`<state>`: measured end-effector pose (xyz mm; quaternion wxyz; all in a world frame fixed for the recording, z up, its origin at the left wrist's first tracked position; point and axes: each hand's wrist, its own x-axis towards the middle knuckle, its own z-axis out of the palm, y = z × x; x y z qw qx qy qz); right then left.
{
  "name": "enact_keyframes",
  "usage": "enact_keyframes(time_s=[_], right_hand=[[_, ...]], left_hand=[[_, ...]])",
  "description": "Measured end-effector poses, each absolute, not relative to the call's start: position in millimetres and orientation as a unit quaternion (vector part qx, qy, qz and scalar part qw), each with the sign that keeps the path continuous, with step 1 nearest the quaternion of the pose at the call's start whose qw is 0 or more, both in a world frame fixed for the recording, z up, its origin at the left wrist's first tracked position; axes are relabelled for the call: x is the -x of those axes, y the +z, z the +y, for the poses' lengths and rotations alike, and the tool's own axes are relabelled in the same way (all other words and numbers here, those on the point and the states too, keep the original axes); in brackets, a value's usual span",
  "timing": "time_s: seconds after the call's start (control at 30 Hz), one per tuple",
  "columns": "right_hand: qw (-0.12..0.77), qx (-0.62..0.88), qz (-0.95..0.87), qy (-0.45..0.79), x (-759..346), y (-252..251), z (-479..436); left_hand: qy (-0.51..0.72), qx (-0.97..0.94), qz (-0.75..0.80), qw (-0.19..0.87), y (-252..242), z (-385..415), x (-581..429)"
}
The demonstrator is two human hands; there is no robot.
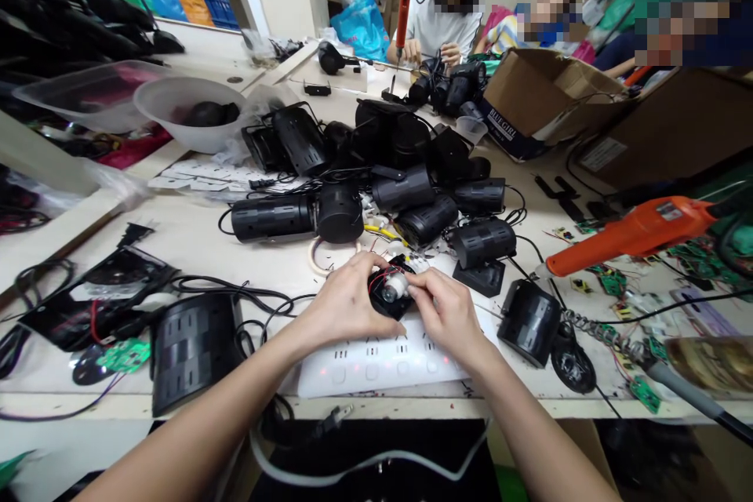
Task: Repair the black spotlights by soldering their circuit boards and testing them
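Left forearm point(205, 408) and right forearm point(529, 416) lie nearest, coming in from seven and five o'clock and converging, wrists low, on a black part point(380, 310) held between the hands; clock directions here take that part as the dial's centre. Left hand point(348, 294) cups it from nine o'clock, back of the hand uppermost, fingers bent over the far edge and thumb stretched along the near edge, so the hand is half open around it. Right hand point(450, 310) comes from three to four o'clock, fingers bent in and thumb and forefinger nearly together on the end of a silver-grey cylinder point(390, 290) seated at the black part's middle. The cylinder's long axis slants from one or two o'clock down to seven or eight, its bare end facing the lower left. Thin red wires point(375, 280) loop beside it at about ten o'clock.

A white power strip point(358, 369) lies below the hands at six o'clock, its length running roughly from nine to three. Black lamp housings point(274, 218) heap up from eleven to one o'clock, a larger housing point(194, 349) stands towards eight, and an orange power screwdriver point(635, 235) points inward from just above three.
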<state>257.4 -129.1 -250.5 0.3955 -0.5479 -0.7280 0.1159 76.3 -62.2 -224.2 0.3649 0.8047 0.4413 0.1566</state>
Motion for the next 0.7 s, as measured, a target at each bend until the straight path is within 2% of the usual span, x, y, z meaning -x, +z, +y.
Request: enact_keyframes(time_s=[0.2,0.5,0.7], right_hand=[[0.391,0.535,-0.738,0.126,-261.3,-250.7,-134.2],[0.438,0.532,-0.669,0.279,-276.8,-251.5,-135.3],[0.419,0.557,-0.684,0.213,-273.6,-252.8,-138.8]], left_hand=[[0.188,-0.810,0.425,0.356,-229.1,-70.0,-73.6],[0.214,-0.820,0.418,0.327,-225.1,-75.3,-79.1],[0.203,-0.837,0.384,0.334,-230.6,-73.0,-75.8]])
